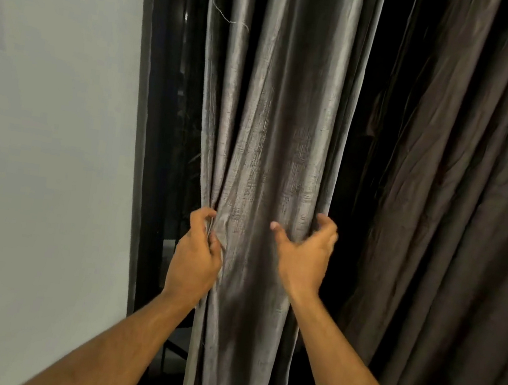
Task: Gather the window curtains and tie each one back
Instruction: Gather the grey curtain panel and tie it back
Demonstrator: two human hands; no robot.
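Pale wall (pixel 43 164) at left, meeting a dark window frame (pixel 141 145); black glass (pixel 173 136) showing between frame and fabric. Grey curtain (pixel 271 149), gathered into a narrow column of vertical folds, hanging at centre from top edge to bottom edge. Loose thread (pixel 220 10) trailing from its upper left edge. Second, darker brown curtain (pixel 459 193) hanging just beside it at right, ungathered, in broad loose folds; a dark gap between the two.

Left hand (pixel 197 256) at the gathered curtain's left edge, fingers (pixel 207 218) curled round that edge and thumb pressed against the front, pinching the folds together. Right hand (pixel 305 257) at the curtain's right edge, level with the left; thumb (pixel 276 231) stretched across the front of the fabric, the other digits hooked round behind the right edge, so the bundle sits in the hand's curve, loosely clasped rather than squeezed. Both forearms bare, rising from the bottom edge. Small pale object at bottom right corner, too cropped to identify.
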